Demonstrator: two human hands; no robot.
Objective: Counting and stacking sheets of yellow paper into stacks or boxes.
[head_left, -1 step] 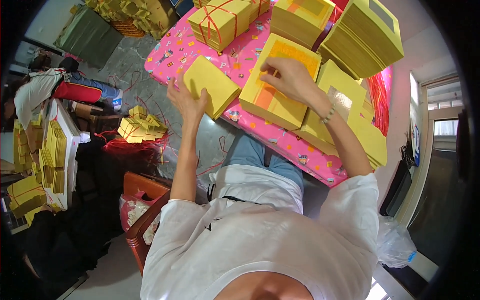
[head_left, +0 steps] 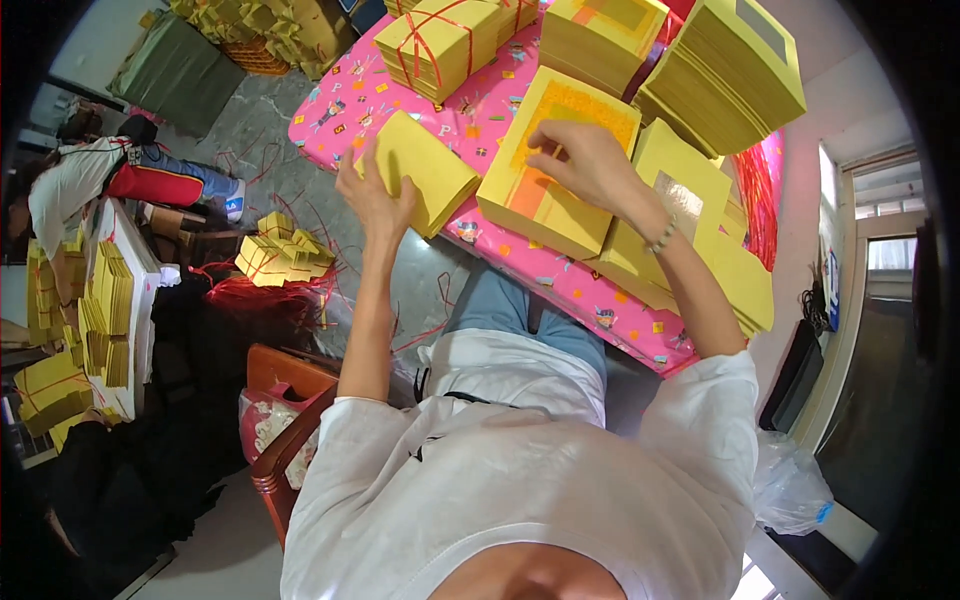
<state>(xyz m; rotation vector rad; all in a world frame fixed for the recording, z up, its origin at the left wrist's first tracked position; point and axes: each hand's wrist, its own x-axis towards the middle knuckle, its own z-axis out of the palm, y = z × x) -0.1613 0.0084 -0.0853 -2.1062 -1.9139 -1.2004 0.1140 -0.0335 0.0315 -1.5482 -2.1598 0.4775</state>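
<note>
My left hand lies at the left side of a small stack of folded yellow paper, fingers spread and thumb toward its top. The stack sits at the near left edge of the pink table. Over a thick block of yellow sheets with orange print on top, my right hand hangs with bent fingers. A gap shows between its thumb and fingers, and I see nothing held there. A beaded bracelet is on the right wrist.
On the pink patterned tablecloth stand tied bundles and tall yellow stacks. Red strings hang at the right edge. A wooden chair is at my left. Farther left, a person bends by a white table.
My right hand has shifted very slightly toward the right over the printed block. The left hand stays at the folded paper stack with hardly any movement.
</note>
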